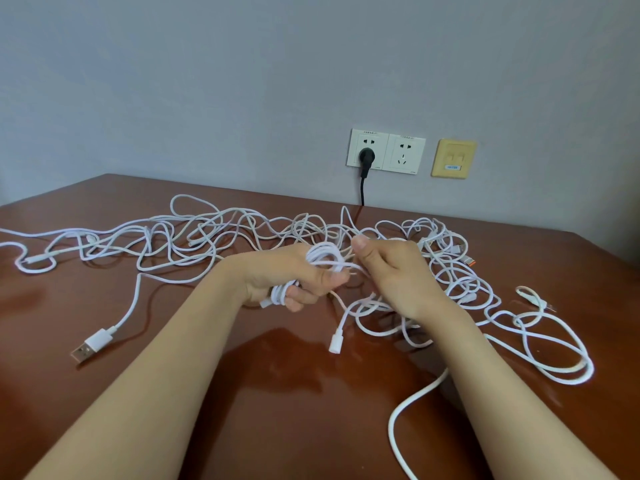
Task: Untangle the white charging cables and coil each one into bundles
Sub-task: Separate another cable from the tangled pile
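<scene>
Leftmost, on the brown table (294,427), a loose USB plug (85,348), with tangled white cables (194,237) sprawled across behind. Centre-left, left hand (287,275) curled tight round a small coil (323,258) of white cable, raised off the table. Just beside, right hand (391,268), thumb and curled fingers pinching a strand (356,270) from that coil. Below, a white connector (335,342) at a cable end. Far right, a slack loop (554,351) lying flat.

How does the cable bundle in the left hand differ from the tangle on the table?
The coiled bundle is wound in tight loops; the tangle sprawls in loose, crossing ones. The left hand grips the coiled bundle above the table; the tangle lies on it. The coiled bundle is compact; the tangle spans most of the table's width. Both are white charging cable.
</scene>
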A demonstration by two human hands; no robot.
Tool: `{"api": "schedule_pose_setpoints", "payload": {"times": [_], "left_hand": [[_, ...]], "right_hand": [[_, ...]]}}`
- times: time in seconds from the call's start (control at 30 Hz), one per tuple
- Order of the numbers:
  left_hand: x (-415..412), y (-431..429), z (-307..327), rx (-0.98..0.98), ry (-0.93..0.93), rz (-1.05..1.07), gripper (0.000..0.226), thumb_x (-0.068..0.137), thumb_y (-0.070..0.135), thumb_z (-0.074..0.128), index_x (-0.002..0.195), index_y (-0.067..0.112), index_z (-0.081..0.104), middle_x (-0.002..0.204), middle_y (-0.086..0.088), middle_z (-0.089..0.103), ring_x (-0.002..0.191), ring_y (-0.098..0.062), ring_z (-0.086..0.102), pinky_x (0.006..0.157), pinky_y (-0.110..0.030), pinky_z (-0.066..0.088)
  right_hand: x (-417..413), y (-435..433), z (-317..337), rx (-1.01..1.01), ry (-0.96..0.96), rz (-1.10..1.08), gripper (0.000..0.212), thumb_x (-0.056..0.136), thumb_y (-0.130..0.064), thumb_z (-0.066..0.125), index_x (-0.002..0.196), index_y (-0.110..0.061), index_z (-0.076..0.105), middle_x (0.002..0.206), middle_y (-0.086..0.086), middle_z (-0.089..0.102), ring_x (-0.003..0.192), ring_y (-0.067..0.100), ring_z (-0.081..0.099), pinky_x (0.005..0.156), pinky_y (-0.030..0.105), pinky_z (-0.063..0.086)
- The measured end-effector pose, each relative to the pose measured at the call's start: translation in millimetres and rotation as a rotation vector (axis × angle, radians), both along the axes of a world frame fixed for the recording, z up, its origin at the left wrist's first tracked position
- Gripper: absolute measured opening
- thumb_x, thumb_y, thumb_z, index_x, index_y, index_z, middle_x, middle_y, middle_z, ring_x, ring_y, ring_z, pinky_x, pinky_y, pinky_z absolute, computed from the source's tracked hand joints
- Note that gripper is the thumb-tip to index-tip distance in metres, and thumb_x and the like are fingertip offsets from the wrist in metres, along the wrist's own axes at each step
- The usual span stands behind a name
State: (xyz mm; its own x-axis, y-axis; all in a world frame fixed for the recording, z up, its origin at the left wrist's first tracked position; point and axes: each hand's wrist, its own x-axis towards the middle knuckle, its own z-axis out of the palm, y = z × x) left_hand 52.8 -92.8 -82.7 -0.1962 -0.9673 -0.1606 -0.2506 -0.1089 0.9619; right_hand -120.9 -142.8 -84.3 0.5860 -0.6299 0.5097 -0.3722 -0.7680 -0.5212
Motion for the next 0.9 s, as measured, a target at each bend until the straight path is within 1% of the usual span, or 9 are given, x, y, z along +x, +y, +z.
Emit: {"api": "schedule_pose_setpoints", "payload": {"times": [0.07, 0.17, 0.3, 0.43, 0.53, 0.6, 0.67, 0.8, 0.9], "left_hand": [[-7, 10, 9, 0.006, 0.164, -0.042, 0.017, 0.085, 0.028, 0.056, 0.085, 0.012, 0.051, 0.044, 0.008, 0.04, 0.031, 0.001, 0.036, 0.033, -0.011, 0.029], [-12, 14, 17, -0.067, 0.309, 0.036, 0.024, 0.074, 0.035, 0.053, 0.079, 0.012, 0.051, 0.045, 0.006, 0.03, 0.032, -0.001, 0.027, 0.033, -0.012, 0.025], [-6, 10, 19, -0.123, 0.528, 0.215, 0.029, 0.073, 0.04, 0.05, 0.079, 0.012, 0.05, 0.044, 0.007, 0.029, 0.031, -0.002, 0.026, 0.031, -0.012, 0.023], [-10, 6, 19, -0.116, 0.506, 0.296, 0.032, 0.08, 0.046, 0.049, 0.078, 0.014, 0.048, 0.041, 0.007, 0.028, 0.031, -0.004, 0.025, 0.032, -0.011, 0.024], [-19, 5, 15, -0.131, 0.384, 0.327, 0.04, 0.068, 0.052, 0.054, 0.077, 0.014, 0.049, 0.042, 0.007, 0.029, 0.033, -0.005, 0.027, 0.035, -0.012, 0.026], [-23, 4, 14, -0.129, 0.36, 0.332, 0.047, 0.061, 0.058, 0.051, 0.077, 0.014, 0.049, 0.043, 0.007, 0.03, 0.033, -0.005, 0.028, 0.036, -0.014, 0.028], [-22, 2, 15, -0.102, 0.472, 0.343, 0.051, 0.063, 0.062, 0.045, 0.077, 0.013, 0.048, 0.045, 0.006, 0.033, 0.033, -0.006, 0.031, 0.035, -0.015, 0.032], [-16, -1, 17, -0.091, 0.808, 0.425, 0.04, 0.088, 0.049, 0.042, 0.082, 0.009, 0.048, 0.044, 0.004, 0.036, 0.033, -0.007, 0.038, 0.04, -0.016, 0.043], [-16, -4, 13, -0.113, 0.815, 0.495, 0.033, 0.092, 0.038, 0.046, 0.08, 0.008, 0.048, 0.041, 0.004, 0.035, 0.035, -0.008, 0.04, 0.046, -0.02, 0.051]], "right_hand": [[-1, -1, -1, -0.064, 0.012, -0.048, 0.051, 0.084, -0.055, 0.024, 0.044, -0.023, 0.033, 0.043, -0.017, 0.048, 0.049, 0.006, 0.045, 0.052, 0.021, 0.029], [0, -4, -1, 0.009, -0.06, -0.074, 0.066, 0.092, -0.052, 0.025, 0.051, -0.007, 0.051, 0.047, -0.003, 0.052, 0.053, 0.011, 0.049, 0.062, 0.03, 0.038], [1, -4, 2, 0.195, -0.257, -0.096, 0.053, 0.099, -0.038, 0.035, 0.074, -0.002, 0.065, 0.064, 0.006, 0.065, 0.058, 0.014, 0.057, 0.07, 0.031, 0.045], [5, -4, 8, 0.311, -0.374, -0.087, 0.037, 0.099, -0.033, 0.04, 0.079, -0.012, 0.064, 0.071, 0.0, 0.065, 0.061, 0.013, 0.058, 0.069, 0.033, 0.046], [6, -3, 10, 0.323, -0.412, -0.09, 0.018, 0.094, -0.034, 0.051, 0.079, -0.031, 0.061, 0.079, -0.003, 0.063, 0.071, 0.009, 0.056, 0.072, 0.03, 0.044], [6, -4, 10, 0.225, -0.365, -0.154, 0.016, 0.092, -0.031, 0.056, 0.076, -0.032, 0.06, 0.09, 0.0, 0.06, 0.08, 0.008, 0.054, 0.08, 0.02, 0.041], [6, -5, 11, 0.118, -0.311, -0.261, 0.019, 0.093, -0.025, 0.054, 0.074, -0.026, 0.059, 0.098, 0.002, 0.053, 0.088, 0.008, 0.047, 0.076, 0.013, 0.033], [3, -5, 12, 0.001, -0.253, -0.475, 0.02, 0.095, -0.022, 0.05, 0.093, -0.01, 0.066, 0.117, 0.007, 0.044, 0.115, 0.021, 0.039, 0.093, 0.027, 0.027], [2, -1, 11, -0.079, -0.061, -0.641, 0.022, 0.092, -0.013, 0.049, 0.108, -0.014, 0.063, 0.138, 0.011, 0.035, 0.13, 0.028, 0.027, 0.102, 0.037, 0.02]]}}
